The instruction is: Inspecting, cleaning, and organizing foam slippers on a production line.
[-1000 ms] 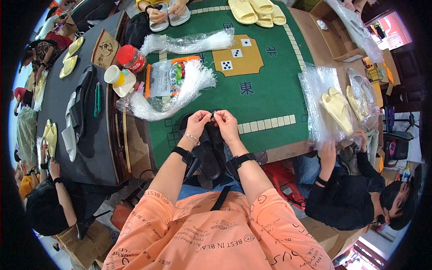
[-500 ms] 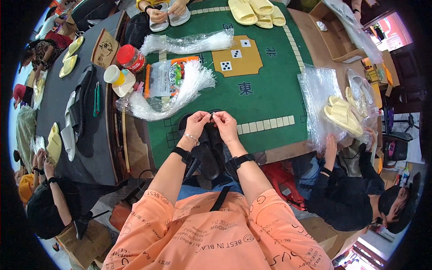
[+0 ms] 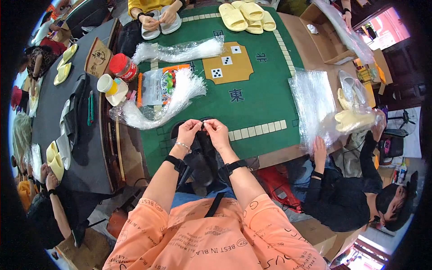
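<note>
My left hand point(image 3: 189, 130) and my right hand point(image 3: 216, 132) meet at the near edge of the green table mat point(image 3: 261, 108). Each pinches with thumb and fingertips, the tips almost touching. Whatever sits between them is too small to make out. Beneath the hands lies a pair of black slippers point(image 3: 205, 167), partly covered by my hands and wrists. Beyond my left hand, a bundle of thin white plastic strands point(image 3: 182, 92) in clear wrap rests on an orange-and-clear packet point(image 3: 152, 87). A second such bundle point(image 3: 180, 51) lies farther back.
Cream slippers point(image 3: 233, 18) are piled at the far edge, near a person holding grey slippers point(image 3: 170, 23). Clear plastic bags point(image 3: 312, 101) lie at the right, where another person handles cream slippers point(image 3: 353, 121). A red-lidded jar point(image 3: 122, 66) and a cup point(image 3: 106, 84) stand left.
My view has shifted slightly, moving the table leftward in it. Both my hands keep their pinch. The person at the right has moved the cream slippers closer to their own body.
</note>
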`<control>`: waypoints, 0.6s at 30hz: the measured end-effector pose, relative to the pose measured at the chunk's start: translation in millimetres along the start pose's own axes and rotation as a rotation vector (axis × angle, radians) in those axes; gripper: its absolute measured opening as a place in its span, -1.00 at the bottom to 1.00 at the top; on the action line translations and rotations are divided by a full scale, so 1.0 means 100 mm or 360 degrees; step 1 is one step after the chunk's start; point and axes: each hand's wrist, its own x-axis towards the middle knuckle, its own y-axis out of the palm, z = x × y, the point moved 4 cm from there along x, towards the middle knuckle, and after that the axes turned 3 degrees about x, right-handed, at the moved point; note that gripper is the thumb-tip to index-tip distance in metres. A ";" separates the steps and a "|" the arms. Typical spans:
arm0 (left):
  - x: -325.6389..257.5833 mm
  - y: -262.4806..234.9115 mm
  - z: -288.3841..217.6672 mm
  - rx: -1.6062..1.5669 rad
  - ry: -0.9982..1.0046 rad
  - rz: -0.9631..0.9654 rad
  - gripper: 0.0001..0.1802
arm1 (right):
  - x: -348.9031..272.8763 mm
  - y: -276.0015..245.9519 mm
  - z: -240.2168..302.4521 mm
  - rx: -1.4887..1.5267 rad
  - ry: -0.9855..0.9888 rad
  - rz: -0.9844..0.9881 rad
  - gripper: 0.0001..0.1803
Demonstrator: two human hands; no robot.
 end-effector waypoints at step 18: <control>0.13 -0.20 0.19 0.0231 0.0048 0.0131 -0.89 | -0.06 0.00 0.17 -0.0623 -0.0331 -0.0218 -0.86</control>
